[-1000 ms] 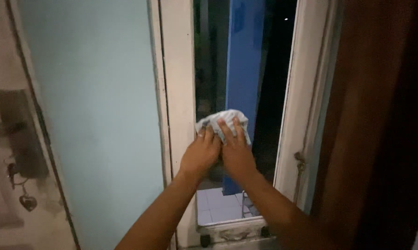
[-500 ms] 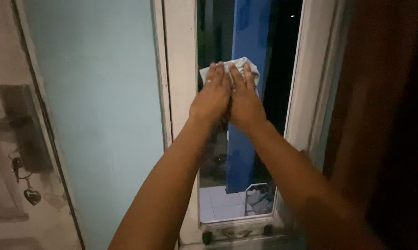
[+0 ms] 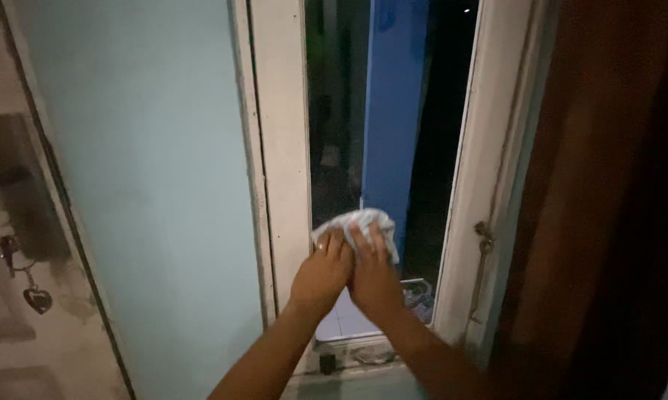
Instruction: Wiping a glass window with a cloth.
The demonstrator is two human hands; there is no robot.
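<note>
A crumpled pale cloth (image 3: 365, 221) is pressed flat against the lower part of a narrow window pane (image 3: 382, 133). My left hand (image 3: 323, 272) and my right hand (image 3: 371, 274) lie side by side on the cloth, fingers spread over it, both pushing it on the glass. The pane sits in a white frame (image 3: 282, 148); a blue post shows through the glass against the dark outside.
A pale blue wall panel (image 3: 141, 170) stands left of the frame. At the far left a door carries a dark handle plate with keys and a heart-shaped fob (image 3: 36, 298). A brown curtain (image 3: 608, 200) hangs on the right. A latch (image 3: 484, 235) sits on the frame's right side.
Both hands with the cloth went up the pane, then came down again to its lower part. The view shifted slightly.
</note>
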